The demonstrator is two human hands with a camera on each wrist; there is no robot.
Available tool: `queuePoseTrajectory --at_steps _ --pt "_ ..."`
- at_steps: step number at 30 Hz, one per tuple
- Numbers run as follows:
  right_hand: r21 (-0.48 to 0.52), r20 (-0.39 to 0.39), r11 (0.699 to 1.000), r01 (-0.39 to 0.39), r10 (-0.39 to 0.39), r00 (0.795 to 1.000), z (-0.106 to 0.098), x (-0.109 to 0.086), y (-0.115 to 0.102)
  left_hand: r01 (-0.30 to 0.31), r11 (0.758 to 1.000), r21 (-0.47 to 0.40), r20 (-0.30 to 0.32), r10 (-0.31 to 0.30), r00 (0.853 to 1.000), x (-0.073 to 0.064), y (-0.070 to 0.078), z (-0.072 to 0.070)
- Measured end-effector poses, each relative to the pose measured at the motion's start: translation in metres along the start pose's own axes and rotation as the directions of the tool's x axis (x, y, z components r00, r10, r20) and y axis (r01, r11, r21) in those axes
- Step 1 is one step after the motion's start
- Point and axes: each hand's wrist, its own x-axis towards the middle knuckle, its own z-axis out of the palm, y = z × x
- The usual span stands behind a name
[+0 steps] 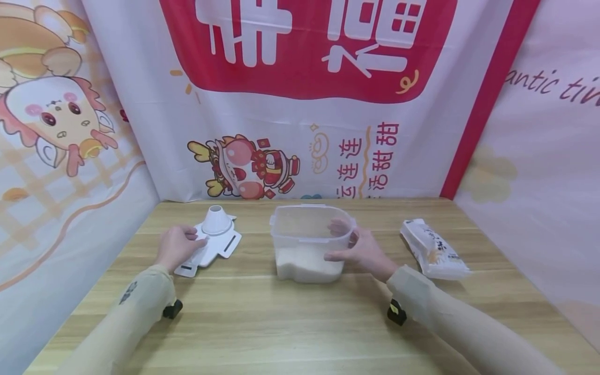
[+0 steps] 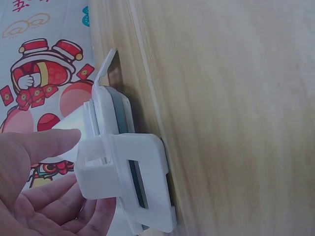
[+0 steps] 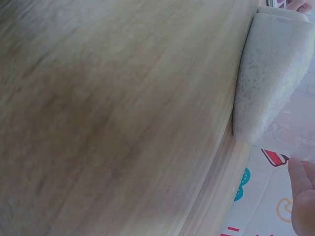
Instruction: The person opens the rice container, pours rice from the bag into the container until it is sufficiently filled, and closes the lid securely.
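Observation:
A clear plastic container (image 1: 307, 229), partly filled with white rice (image 1: 307, 263), stands upright on the table. My right hand (image 1: 358, 250) holds its right side, with the thumb on the near wall and the fingers reaching round the far side. In the right wrist view, the container's wall (image 3: 270, 73) shows at the right edge, with part of the hand (image 3: 302, 196) below. To the left lies a white lid (image 1: 217, 245) with a cone-shaped spout. My left hand (image 1: 180, 242) is at its left edge, thumb and loosely bent fingers around a small raised block (image 2: 97, 174).
A white printed bag (image 1: 433, 250), crumpled, lies on the table at the right, beyond my right forearm. The wooden table (image 1: 281, 328) meets printed cloth (image 1: 159, 151) along its back and sides.

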Motion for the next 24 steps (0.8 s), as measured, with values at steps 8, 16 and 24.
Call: queuePoseTrajectory --at_steps 8,16,24 --pt "0.010 0.001 1.000 0.006 -0.006 1.000 0.000 0.000 0.002 0.014 1.000 -0.006 0.016 -0.014 1.000 0.003 -0.001 0.005" --pt "0.025 0.011 1.000 0.002 -0.002 1.000 0.000 0.000 -0.002 0.016 1.000 -0.014 -0.017 -0.016 1.000 0.002 0.000 0.007" --pt "0.037 0.027 0.999 -0.016 0.015 1.000 0.002 -0.007 -0.023 0.013 1.000 -0.015 -0.040 -0.014 0.999 0.001 0.001 0.007"
